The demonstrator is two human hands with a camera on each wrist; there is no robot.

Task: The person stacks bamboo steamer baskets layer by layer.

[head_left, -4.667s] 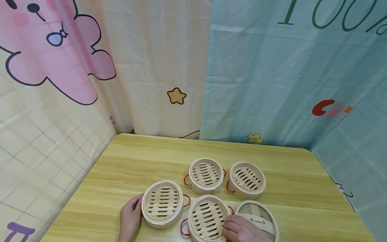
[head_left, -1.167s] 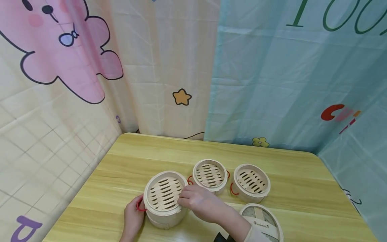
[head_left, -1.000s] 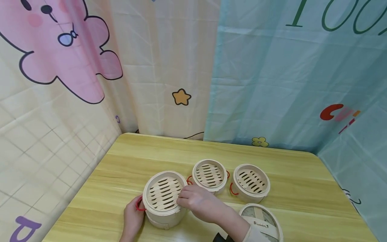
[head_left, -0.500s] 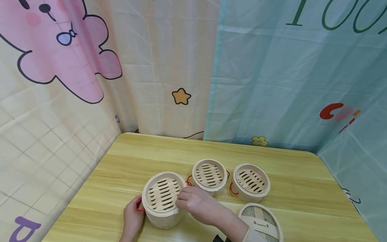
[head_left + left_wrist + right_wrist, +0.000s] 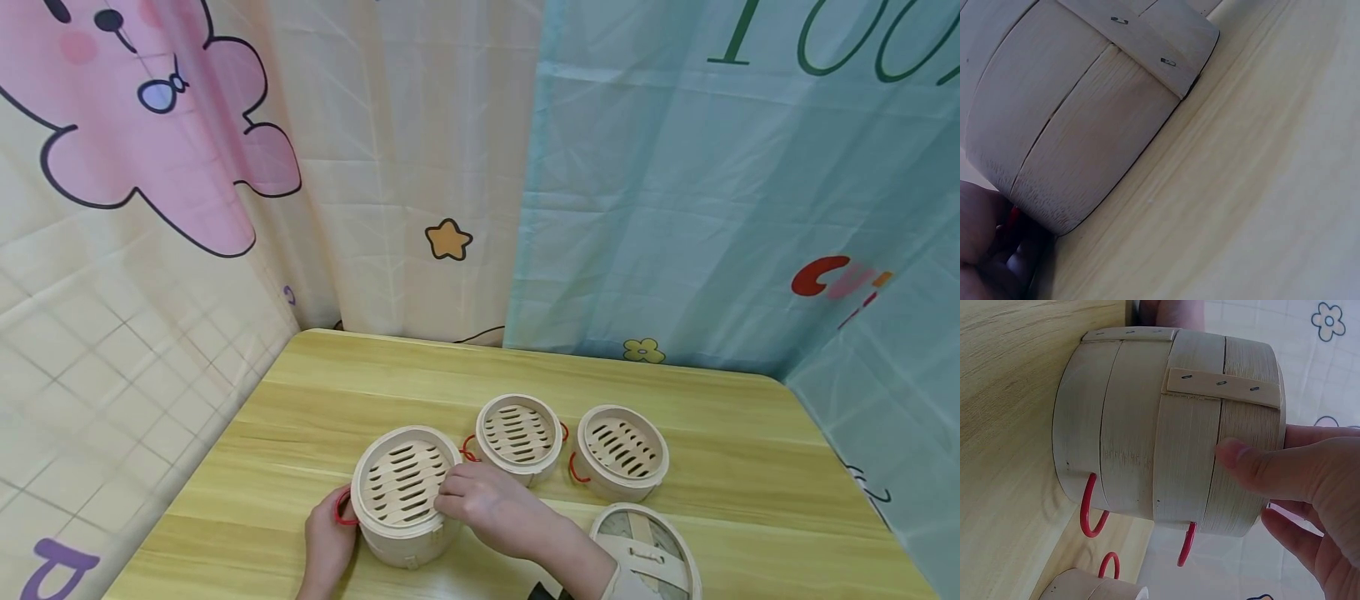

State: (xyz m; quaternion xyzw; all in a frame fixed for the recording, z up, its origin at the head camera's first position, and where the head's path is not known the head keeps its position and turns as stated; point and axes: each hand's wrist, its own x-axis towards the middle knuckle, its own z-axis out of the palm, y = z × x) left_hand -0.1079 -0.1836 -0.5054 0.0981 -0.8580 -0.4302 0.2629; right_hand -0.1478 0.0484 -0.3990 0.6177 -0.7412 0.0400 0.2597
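A two-tier stack (image 5: 405, 500) of bamboo steamers is standing upright on the tabletop (image 5: 375, 375), its axis running vertical, between the person's two hands. The right grip (image 5: 491, 506) is pinching the upper tier (image 5: 1191, 456) at its right rim, the thumb (image 5: 1238, 456) pressing flat on the outer wall while the fingers (image 5: 1297, 540) are reaching past the rim on the other side. So the stack is lying just to the left of that grip, which is the nearer one to the upper tier; the relation that matters is how this rim is sitting over the lower tier (image 5: 1129, 425), and the walls are looking closely lined up, with the stapled overlaps out of line. The left grip (image 5: 330, 533) is resting low at the opposite side, beside a red handle (image 5: 342, 508); that hand's own camera is showing its fingers dark and cropped, so whether they are pinching the handle or merely bracing cannot be told. Two small steamers (image 5: 519, 442) (image 5: 624, 450) are standing behind and to the right, and a round lid (image 5: 651, 546) is lying beneath the right forearm.
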